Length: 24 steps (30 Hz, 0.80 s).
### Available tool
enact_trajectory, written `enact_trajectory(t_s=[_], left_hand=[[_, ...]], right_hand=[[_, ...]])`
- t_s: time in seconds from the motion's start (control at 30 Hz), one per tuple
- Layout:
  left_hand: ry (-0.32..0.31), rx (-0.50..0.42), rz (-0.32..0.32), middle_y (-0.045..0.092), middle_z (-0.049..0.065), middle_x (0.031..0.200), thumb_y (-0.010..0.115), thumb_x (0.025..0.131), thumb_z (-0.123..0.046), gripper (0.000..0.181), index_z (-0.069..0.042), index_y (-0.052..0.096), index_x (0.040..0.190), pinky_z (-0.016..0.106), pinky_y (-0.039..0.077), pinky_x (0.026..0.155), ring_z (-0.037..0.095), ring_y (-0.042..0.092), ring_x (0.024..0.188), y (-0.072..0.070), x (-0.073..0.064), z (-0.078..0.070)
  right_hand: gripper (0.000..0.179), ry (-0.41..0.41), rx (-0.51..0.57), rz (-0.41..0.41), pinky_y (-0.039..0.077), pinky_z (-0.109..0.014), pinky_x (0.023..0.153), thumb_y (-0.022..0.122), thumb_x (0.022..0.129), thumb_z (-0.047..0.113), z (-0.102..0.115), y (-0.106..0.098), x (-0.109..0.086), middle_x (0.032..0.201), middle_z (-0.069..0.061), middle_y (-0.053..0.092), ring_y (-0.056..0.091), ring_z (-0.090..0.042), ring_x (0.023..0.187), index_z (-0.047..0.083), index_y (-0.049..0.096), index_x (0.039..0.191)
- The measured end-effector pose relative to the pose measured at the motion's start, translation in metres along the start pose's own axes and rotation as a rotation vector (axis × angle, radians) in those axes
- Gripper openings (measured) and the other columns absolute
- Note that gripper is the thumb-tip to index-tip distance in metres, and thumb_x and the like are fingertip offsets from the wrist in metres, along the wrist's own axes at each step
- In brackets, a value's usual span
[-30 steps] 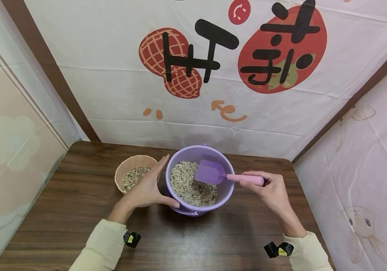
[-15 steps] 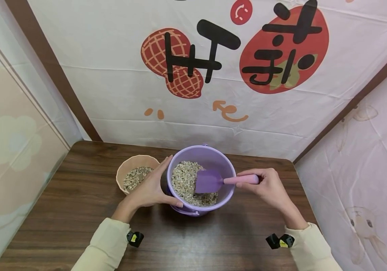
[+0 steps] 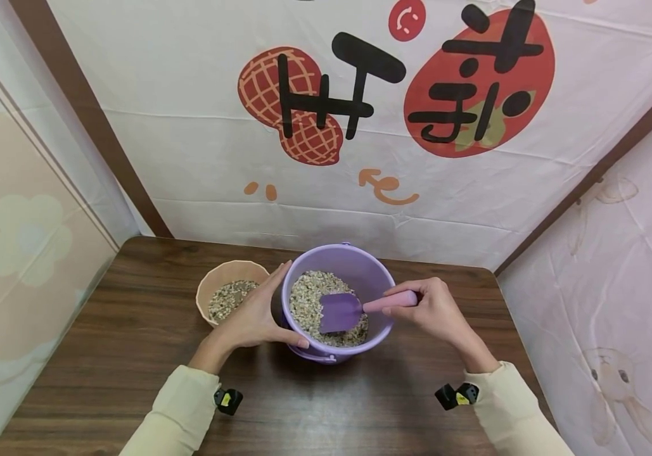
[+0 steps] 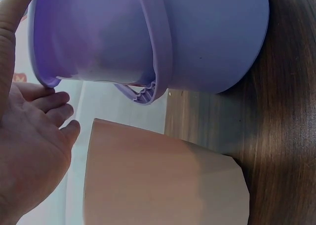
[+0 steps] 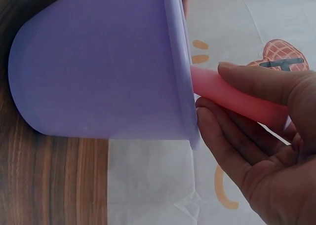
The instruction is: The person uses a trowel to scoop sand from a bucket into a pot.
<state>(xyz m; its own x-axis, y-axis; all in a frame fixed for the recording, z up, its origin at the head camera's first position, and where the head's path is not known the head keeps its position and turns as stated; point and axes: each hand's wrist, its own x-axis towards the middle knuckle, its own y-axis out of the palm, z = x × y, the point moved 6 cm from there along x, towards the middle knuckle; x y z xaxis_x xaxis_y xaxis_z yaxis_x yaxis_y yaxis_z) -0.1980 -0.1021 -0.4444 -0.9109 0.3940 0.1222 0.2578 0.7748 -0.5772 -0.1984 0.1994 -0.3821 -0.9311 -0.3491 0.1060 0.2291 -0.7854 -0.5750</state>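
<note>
A purple bucket (image 3: pixel 379 272) of coarse, pale grit (image 3: pixel 307 296) stands on the table. My left hand (image 3: pixel 254 318) is spread against its left side, the thumb at the near rim and the fingers reaching toward the back. In the left wrist view the fingertips (image 4: pixel 61 106) touch the rim. My right hand (image 3: pixel 434 308) pinches the pink handle of a toy shovel (image 3: pixel 341 312), thumb above and fingers below. The shovel's purple blade lies tilted over the grit inside the bucket, its front edge right at the grit.
Left of the bucket stands a peach fluted bowl (image 3: pixel 207 291) with some grit in it, partly behind my left hand. The bucket's handle (image 4: pixel 160 42) hangs down its side. A printed cloth (image 3: pixel 189 158) rises behind the dark wooden table (image 3: pixel 149 304).
My right hand has moved left and brought the shovel with it, from over the bucket's right side to lower over the grit. The left hand stays at the bucket's rim.
</note>
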Motion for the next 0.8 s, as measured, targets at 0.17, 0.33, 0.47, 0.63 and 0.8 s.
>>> enact_trajectory(t_s=[0.17,0.33,0.47,0.63,0.8], left_hand=[[-0.001,0.007,0.002,0.016,0.015,0.167,0.096,0.050,-0.061,0.146,-0.015,0.017,0.164,0.062,0.024,0.117,0.037,0.020,0.151,-0.001,0.000,0.000],[0.001,0.001,-0.003,0.016,0.016,0.167,0.098,0.049,-0.059,0.147,-0.014,0.018,0.164,0.061,0.024,0.117,0.037,0.020,0.151,-0.001,0.001,0.000],[-0.007,-0.004,0.000,0.015,0.015,0.167,0.098,0.049,-0.059,0.147,-0.015,0.017,0.164,0.061,0.025,0.117,0.037,0.020,0.151,0.000,0.001,0.001],[-0.010,-0.004,0.002,0.016,0.014,0.167,0.097,0.048,-0.060,0.148,-0.016,0.017,0.164,0.061,0.025,0.117,0.036,0.021,0.151,0.000,0.001,0.000],[-0.001,0.001,-0.002,0.016,0.015,0.167,0.098,0.048,-0.059,0.147,-0.015,0.017,0.164,0.062,0.026,0.116,0.037,0.021,0.150,0.000,0.000,0.000]], right_hand=[[0.020,0.001,0.036,0.006,0.050,-0.024,0.053,0.090,0.077,0.012,-0.001,0.004,0.004,0.092,-0.003,0.077,0.064,-0.013,0.068,0.012,0.082,0.096],[0.020,-0.011,0.073,0.011,0.055,-0.027,0.057,0.089,0.078,0.010,0.001,0.009,0.007,0.089,-0.002,0.077,0.067,-0.015,0.070,0.011,0.082,0.096],[0.020,-0.009,0.077,-0.009,0.057,-0.027,0.059,0.089,0.078,0.011,0.000,0.012,0.009,0.087,0.000,0.078,0.067,-0.014,0.070,0.011,0.082,0.096],[0.020,0.012,0.086,-0.046,0.058,-0.028,0.060,0.090,0.077,0.012,-0.003,0.014,0.010,0.086,-0.002,0.077,0.067,-0.014,0.071,0.011,0.082,0.095],[0.018,0.031,0.123,-0.056,0.058,-0.028,0.060,0.089,0.079,0.013,-0.006,0.016,0.009,0.090,-0.004,0.077,0.067,-0.016,0.073,0.012,0.082,0.095]])
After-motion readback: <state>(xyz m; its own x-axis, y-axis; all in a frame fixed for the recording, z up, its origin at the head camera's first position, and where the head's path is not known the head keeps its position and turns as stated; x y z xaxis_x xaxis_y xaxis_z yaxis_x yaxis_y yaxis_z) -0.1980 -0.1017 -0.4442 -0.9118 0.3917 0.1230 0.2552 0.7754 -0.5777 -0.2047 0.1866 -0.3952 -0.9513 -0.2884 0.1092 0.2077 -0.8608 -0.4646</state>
